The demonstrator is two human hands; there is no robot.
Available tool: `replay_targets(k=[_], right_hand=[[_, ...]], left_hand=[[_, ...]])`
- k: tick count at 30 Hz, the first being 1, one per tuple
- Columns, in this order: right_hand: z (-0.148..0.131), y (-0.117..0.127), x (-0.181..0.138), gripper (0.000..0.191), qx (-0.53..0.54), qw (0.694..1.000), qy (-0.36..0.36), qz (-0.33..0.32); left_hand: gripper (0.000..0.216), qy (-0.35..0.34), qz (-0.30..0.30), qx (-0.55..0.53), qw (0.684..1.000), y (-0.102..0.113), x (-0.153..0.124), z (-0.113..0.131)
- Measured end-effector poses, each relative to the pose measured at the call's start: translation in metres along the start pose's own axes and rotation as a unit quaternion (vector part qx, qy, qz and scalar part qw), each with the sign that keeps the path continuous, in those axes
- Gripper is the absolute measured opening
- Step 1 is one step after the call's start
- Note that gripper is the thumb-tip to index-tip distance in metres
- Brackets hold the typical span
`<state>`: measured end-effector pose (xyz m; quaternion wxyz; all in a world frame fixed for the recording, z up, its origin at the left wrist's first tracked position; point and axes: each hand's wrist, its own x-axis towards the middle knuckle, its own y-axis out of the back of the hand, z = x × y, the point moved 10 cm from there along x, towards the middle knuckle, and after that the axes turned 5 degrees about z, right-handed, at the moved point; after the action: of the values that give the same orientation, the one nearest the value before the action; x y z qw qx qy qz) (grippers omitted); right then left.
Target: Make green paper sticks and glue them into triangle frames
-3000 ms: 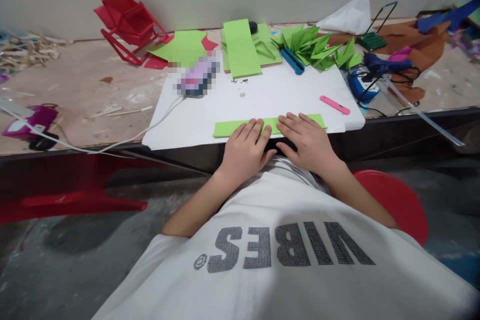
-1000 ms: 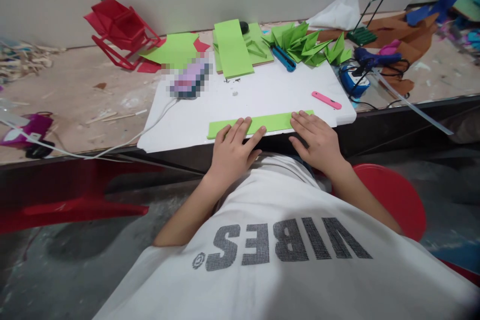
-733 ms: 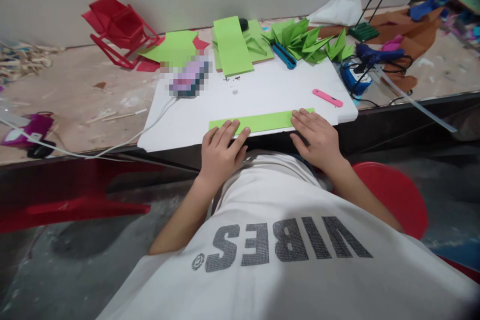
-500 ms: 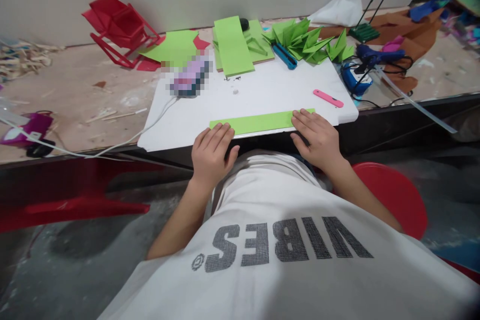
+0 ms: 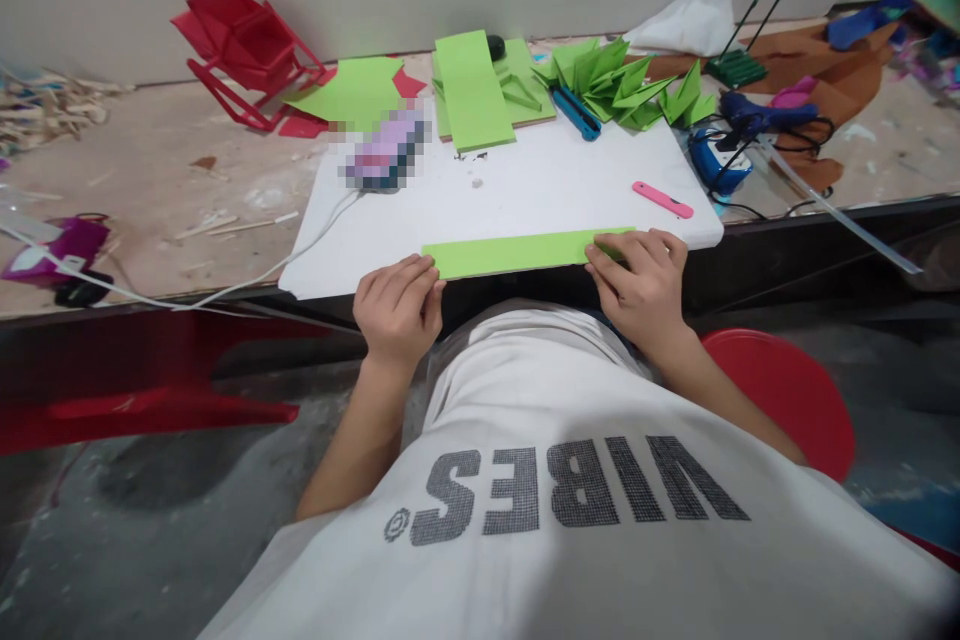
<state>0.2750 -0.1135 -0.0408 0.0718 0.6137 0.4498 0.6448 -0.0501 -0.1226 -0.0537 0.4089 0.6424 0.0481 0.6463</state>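
Note:
A long green paper strip (image 5: 514, 253) lies along the front edge of a white board (image 5: 555, 195). My left hand (image 5: 397, 308) is closed at the strip's left end, thumb and fingertips pinching its corner. My right hand (image 5: 639, 282) grips the right end, fingers bent over the top and thumb at the front edge. Its fingers partly cover that end of the paper. Beyond my right hand, a pink folding cutter (image 5: 662, 200) rests on the board.
Toward the back lie green paper sheets (image 5: 472, 92), a teal utility knife (image 5: 576, 112) and folded green paper pieces (image 5: 630, 85). A red miniature chair (image 5: 240, 55) stands at left. A blurred phone (image 5: 386, 150) trails a white cable (image 5: 319, 235). A glue gun (image 5: 765, 110) sits at right.
My left hand has slid left and down, from lying flat on the strip to pinching its end. My right hand's fingers have curled more around the other end.

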Motion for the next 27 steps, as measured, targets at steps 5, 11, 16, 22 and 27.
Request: replay_targets(k=[5, 11, 16, 22, 27], right_hand=[[-0.017, -0.005, 0.003, 0.041, -0.014, 1.0, 0.01, 0.003], [-0.041, -0.008, 0.014, 0.038, -0.013, 0.999, 0.041, 0.007], [-0.042, -0.013, 0.019, 0.047, -0.017, 0.999, 0.045, -0.017], [-0.043, -0.012, 0.022, 0.05, -0.027, 0.998, 0.058, -0.006], [-0.043, -0.016, 0.02, 0.051, -0.011, 0.998, 0.045, -0.033]], left_hand=[[0.011, -0.052, 0.033, -0.008, 0.998, 0.005, 0.013, 0.021], [0.019, -0.09, -0.005, 0.01, 0.996, -0.001, 0.033, 0.046], [0.026, -0.07, -0.075, 0.019, 0.995, -0.01, 0.045, 0.046], [0.028, -0.056, -0.121, 0.016, 0.991, -0.019, 0.053, 0.045], [0.036, -0.064, -0.115, 0.002, 0.991, -0.02, 0.052, 0.053]])
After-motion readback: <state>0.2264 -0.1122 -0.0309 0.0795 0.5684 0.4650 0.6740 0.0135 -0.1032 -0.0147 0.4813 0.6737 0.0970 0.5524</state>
